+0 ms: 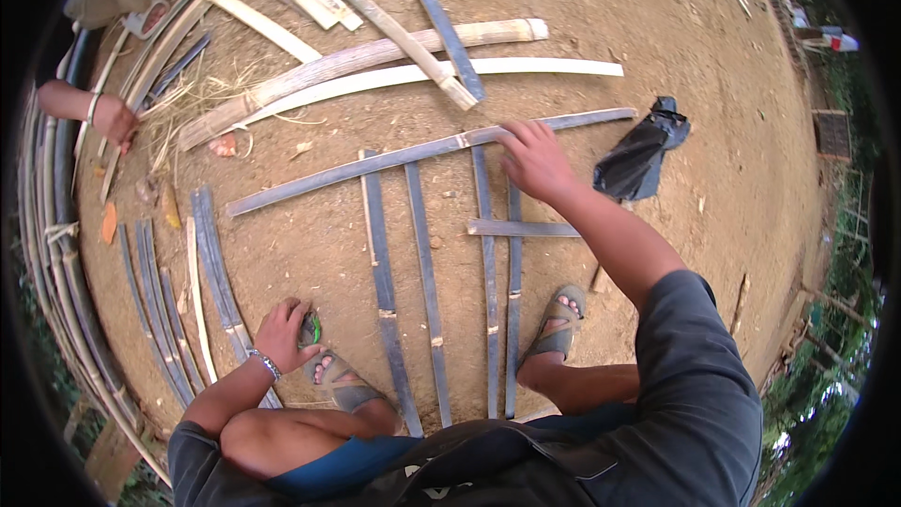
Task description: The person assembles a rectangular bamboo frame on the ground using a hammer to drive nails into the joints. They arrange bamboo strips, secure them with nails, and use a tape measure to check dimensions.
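Observation:
A long dark bamboo strip (375, 161) lies crosswise on the dirt in front of me. My right hand (535, 160) is closed over it right of its middle, fingers curled around its edge. Several narrower bamboo slats (431, 310) run from under or beside the strip toward my feet, roughly side by side. A short bamboo piece (521, 228) lies across two of them, near my right forearm. Low beside my left foot, my left hand (284, 338) is closed around a small dark and green object (310, 329), mostly hidden by the fingers and palm.
Split bamboo pieces (375, 54) lie loosely at the far side. A black plastic bag (638, 155) rests to the right. More slats (214, 258) and long poles (58, 253) are at left. Another person's hand (114, 122) reaches in beside dry fibre shavings at far left.

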{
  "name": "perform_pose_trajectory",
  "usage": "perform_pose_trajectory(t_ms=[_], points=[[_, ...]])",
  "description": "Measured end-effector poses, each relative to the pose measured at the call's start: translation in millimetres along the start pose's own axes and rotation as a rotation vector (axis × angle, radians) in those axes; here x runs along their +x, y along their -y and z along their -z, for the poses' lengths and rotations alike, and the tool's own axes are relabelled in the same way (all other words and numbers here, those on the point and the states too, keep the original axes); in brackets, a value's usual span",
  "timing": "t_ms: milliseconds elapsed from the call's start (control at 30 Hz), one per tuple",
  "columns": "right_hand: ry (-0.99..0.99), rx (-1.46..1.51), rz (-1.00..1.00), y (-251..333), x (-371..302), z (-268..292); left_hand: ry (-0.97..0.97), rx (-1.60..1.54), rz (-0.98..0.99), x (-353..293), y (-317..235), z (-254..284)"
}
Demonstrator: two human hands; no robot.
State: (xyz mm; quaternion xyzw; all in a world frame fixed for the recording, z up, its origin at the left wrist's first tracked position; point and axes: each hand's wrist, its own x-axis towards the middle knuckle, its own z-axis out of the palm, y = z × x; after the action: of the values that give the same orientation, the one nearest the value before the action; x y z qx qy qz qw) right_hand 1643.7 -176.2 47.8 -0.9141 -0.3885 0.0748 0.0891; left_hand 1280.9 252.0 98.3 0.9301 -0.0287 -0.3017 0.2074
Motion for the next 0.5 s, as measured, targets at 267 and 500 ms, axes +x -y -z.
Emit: perform_pose_trajectory(t_ms=[267, 500], points=[[0.004, -0.187, -0.005, 88.9, 188.7, -18.4, -0.152, -0.172, 0.276, -48.5, 15.6, -23.9], [0.176, -0.149, 0.058, 70.0, 200.9, -6.3, -0.157, -0.34, 0.431, -87.4, 29.1, -49.1]])
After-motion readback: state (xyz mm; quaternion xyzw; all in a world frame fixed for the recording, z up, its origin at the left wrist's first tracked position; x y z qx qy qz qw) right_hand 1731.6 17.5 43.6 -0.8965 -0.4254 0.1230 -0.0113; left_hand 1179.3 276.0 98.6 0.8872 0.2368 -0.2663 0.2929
